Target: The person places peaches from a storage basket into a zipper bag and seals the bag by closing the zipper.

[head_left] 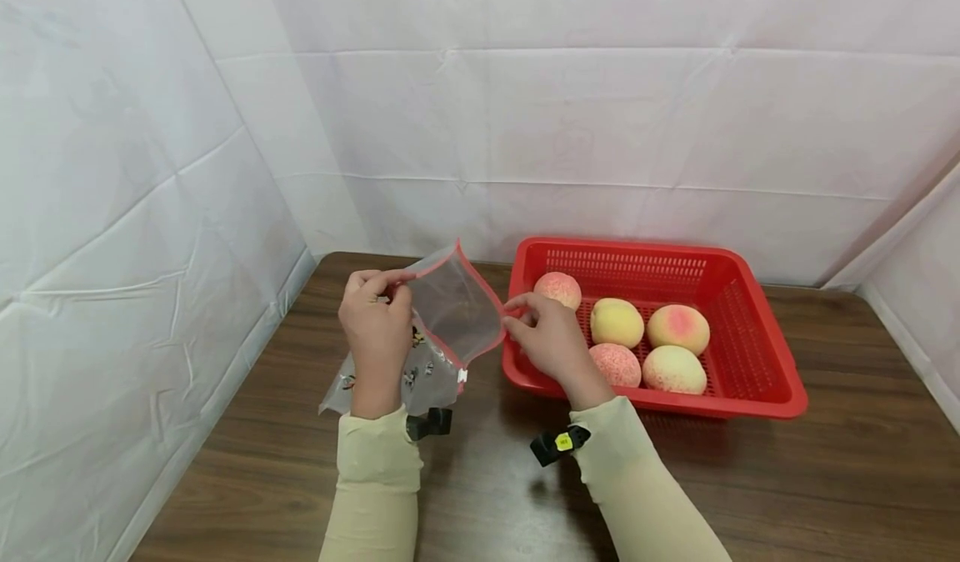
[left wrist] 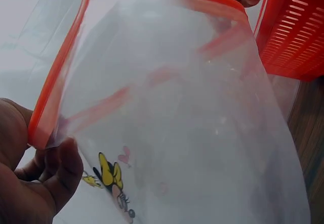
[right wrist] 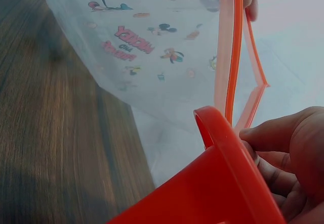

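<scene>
Stretching a clear plastic bag [head_left: 453, 316] by its mouth, the person across from me has both hands on its red zip edge, left of the basket. The left hand [head_left: 377, 320] pinches one side between thumb and fingers; the right hand [head_left: 551, 341] has its fingers gripping the opposite side, just beside the corner of the red basket [head_left: 750, 406], though I can't tell if they touch it. Between them the mouth gapes in a diamond, a white slider [head_left: 462, 375] at its near corner. The body droops below the left hand, printed with cartoon figures [left wrist: 114, 183] and pinkish lettering [right wrist: 132, 38]. In the basket sit five peaches: a speckled pink one [head_left: 557, 290] at the back left, a yellow one [head_left: 617, 323] and a red-blushed one [head_left: 678, 329] mid-way, then another pink one [head_left: 614, 365] and a pale one [head_left: 675, 370] in front. The basket stands on a dark wooden worktop [head_left: 270, 462], with creased white sheeting [head_left: 562, 120] behind.
</scene>
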Tool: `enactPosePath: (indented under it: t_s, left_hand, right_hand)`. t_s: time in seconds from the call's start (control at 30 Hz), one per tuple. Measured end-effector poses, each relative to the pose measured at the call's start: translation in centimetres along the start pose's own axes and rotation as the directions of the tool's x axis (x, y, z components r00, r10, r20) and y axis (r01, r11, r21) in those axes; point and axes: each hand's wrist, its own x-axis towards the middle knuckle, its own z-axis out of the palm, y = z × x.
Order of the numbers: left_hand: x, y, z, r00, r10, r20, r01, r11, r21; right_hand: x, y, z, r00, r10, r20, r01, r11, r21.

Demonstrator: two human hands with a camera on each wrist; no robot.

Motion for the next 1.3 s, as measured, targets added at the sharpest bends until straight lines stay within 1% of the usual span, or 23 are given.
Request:
enactPosePath:
  t_s: [0.07,0.2,0.33,0.43,0.53,0.77,0.9,1.1,1.3]
  left_hand:
    - [0.1,0.0,0.0,0.999,-0.035,0.037,0.035,0.999,-0.002]
    - [0.2,0.0,-0.1,0.989,-0.094,0.115,0.095,0.995,-0.008]
    - [0.4,-0.1,-0.2,0.976,-0.119,0.184,0.128,0.991,-0.038]
    - [0.5,0.0,-0.3,0.969,-0.127,0.212,0.145,0.987,-0.074]
    - [0.5,0.0,-0.2,0.964,-0.138,0.225,0.163,0.982,-0.095]
    - [0.5,0.1,-0.3,0.968,-0.135,0.212,0.157,0.983,-0.091]
    - [0.5,0.1,-0.2,0.968,-0.137,0.209,0.158,0.984,-0.085]
    - [0.4,0.0,0.1,0.966,-0.134,0.22,0.163,0.979,-0.121]
    - [0.4,0.0,0.2,0.963,-0.143,0.226,0.179,0.972,-0.149]
  right_hand:
    - [0.1,0.0,0.0,1.0,0.012,-0.002,-0.012,1.0,0.0]
    - [0.2,0.1,-0.1,1.0,0.031,0.001,-0.031,1.0,-0.004]
    - [0.2,0.2,-0.1,0.999,0.04,0.004,-0.04,0.999,-0.009]
    - [0.2,0.2,-0.2,0.999,0.038,0.001,-0.038,0.999,-0.019]
    - [0.2,0.1,-0.2,1.0,0.03,-0.006,-0.03,0.999,-0.03]
    - [0.2,0.2,-0.3,0.999,0.037,-0.024,-0.038,0.998,-0.054]
    - [0.1,0.3,-0.6,0.999,0.023,-0.025,-0.024,0.998,-0.062]
    - [0.1,0.6,-1.2,1.0,-0.009,-0.019,0.007,0.997,-0.072]
    - [-0.1,0.9,-2.0,1.0,-0.011,-0.017,0.01,0.995,-0.101]
